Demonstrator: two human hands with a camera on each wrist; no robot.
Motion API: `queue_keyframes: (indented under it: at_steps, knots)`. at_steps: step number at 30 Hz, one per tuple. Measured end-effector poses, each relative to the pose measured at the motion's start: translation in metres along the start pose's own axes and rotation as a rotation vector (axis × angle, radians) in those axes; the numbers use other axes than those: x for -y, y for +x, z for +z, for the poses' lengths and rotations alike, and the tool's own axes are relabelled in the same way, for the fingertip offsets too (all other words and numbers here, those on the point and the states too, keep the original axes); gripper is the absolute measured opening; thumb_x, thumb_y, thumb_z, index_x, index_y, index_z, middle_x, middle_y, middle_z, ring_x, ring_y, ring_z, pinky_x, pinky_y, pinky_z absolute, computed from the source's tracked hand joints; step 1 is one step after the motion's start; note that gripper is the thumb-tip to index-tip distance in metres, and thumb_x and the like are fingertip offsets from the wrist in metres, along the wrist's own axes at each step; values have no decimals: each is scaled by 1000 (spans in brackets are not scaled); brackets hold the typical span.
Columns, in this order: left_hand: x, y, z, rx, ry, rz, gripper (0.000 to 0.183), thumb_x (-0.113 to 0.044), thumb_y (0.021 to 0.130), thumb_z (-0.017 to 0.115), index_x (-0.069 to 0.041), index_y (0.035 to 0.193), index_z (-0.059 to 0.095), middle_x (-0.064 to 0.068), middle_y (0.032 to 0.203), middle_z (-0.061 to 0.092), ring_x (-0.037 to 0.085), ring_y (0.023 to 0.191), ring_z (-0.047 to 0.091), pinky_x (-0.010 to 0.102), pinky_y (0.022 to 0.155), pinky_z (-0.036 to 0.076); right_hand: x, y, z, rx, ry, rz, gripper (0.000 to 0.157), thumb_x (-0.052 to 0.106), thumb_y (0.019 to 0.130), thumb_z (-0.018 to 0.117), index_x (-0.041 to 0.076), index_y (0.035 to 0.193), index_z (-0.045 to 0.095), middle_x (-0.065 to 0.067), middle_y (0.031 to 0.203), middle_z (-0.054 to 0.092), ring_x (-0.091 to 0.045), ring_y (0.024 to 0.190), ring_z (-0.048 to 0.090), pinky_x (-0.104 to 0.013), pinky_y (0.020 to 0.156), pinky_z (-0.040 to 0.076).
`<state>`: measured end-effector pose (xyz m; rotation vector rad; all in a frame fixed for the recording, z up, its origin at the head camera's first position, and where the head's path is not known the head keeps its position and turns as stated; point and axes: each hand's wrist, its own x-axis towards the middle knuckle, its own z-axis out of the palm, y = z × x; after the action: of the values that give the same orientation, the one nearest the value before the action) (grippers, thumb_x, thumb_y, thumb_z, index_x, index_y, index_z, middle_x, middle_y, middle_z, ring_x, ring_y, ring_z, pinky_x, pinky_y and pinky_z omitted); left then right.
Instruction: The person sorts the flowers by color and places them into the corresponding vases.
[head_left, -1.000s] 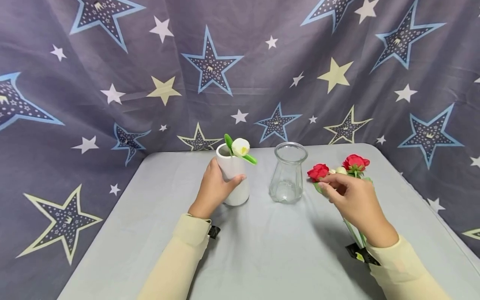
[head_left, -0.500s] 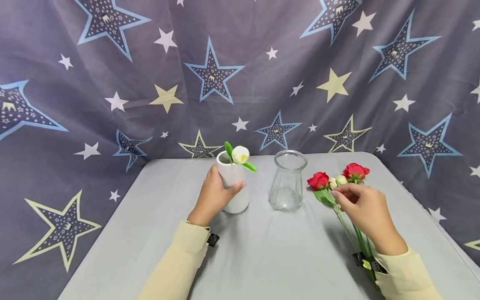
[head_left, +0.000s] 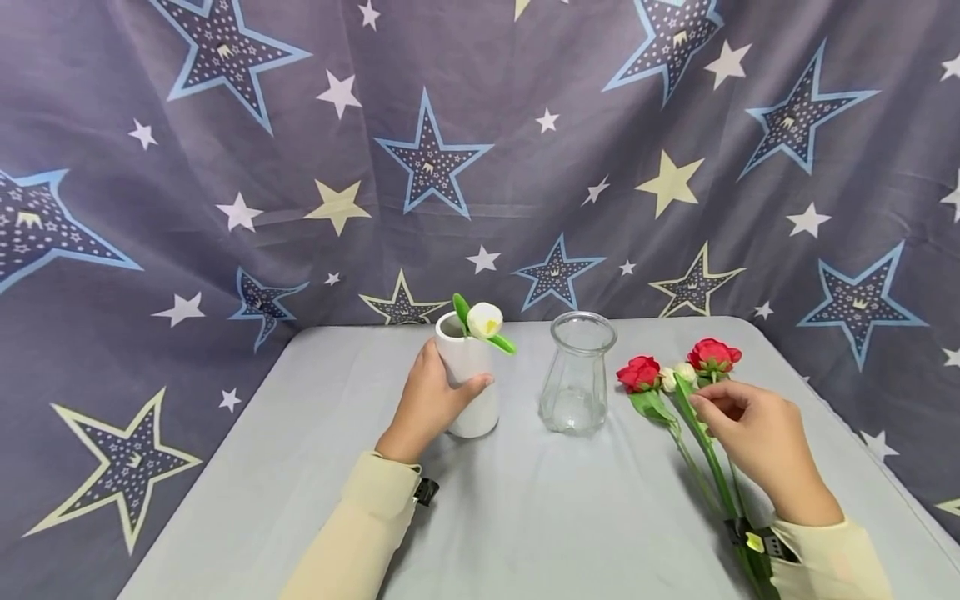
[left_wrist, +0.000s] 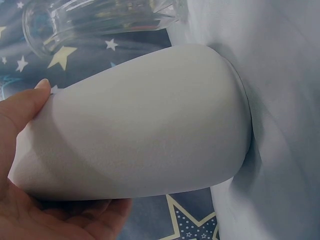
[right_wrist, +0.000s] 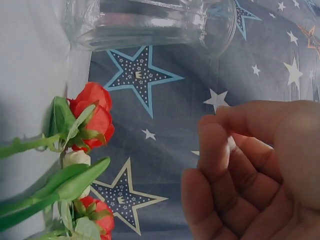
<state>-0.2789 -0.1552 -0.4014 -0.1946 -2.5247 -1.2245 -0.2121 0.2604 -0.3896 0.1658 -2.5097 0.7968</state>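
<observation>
My left hand [head_left: 427, 396] grips the white vase [head_left: 477, 408] round its side, with the thumb across the near face; it stands on the table. A white tulip [head_left: 485, 320] with green leaves leans over the vase's rim. Over several flowers lying on the table hovers my right hand [head_left: 772, 446]. Its fingers are loosely curled, thumb near the index fingertip, and nothing shows between them in the right wrist view. Below lie a red rose [head_left: 639, 374], another red rose [head_left: 714, 355] and white tulips [head_left: 678, 377] between them. The wrist hides part of the stems.
A clear glass vase [head_left: 573, 392] stands upright between the white vase and the flowers. The table [head_left: 585, 517] has a light grey cloth. Behind its far edge hangs a dark curtain [head_left: 510, 75] patterned with stars.
My right hand has drawn back and to the right from the left rose, uncovering leaves and stems. The left hand keeps its grip on the white vase. The head view has tilted up slightly.
</observation>
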Motion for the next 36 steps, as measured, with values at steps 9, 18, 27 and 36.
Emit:
queue_keyframes:
  at_steps: [9, 18, 27, 36]
  knots:
    - [-4, 3, 5, 5, -4, 15, 94, -52, 81, 84, -1, 146, 40, 16, 130, 55, 33, 116, 58, 49, 101, 49, -15, 0, -8, 134, -34, 78, 19, 34, 98, 71, 17, 100, 79, 7, 71, 72, -5, 62, 63, -27, 57, 45]
    - [-5, 5, 6, -1, 11, 26, 95, -53, 81, 85, 0, 146, 40, 17, 129, 55, 33, 115, 58, 50, 101, 49, -22, 0, -13, 165, -52, 114, 21, 33, 98, 70, 15, 103, 79, 4, 73, 73, -8, 64, 64, -28, 58, 45]
    - [-2, 2, 6, -1, -1, 17, 95, -54, 80, 85, -1, 145, 40, 17, 129, 55, 33, 116, 58, 50, 101, 49, -31, 1, -7, 254, -39, 164, 20, 27, 97, 71, 11, 107, 78, -3, 83, 77, -12, 67, 68, -31, 57, 49]
    - [1, 0, 5, -16, 15, 14, 98, -54, 79, 86, -1, 147, 39, 17, 130, 55, 33, 117, 58, 51, 101, 49, -33, 1, -6, 238, -47, 152, 17, 28, 96, 71, 14, 103, 78, 1, 78, 75, -11, 67, 67, -30, 56, 46]
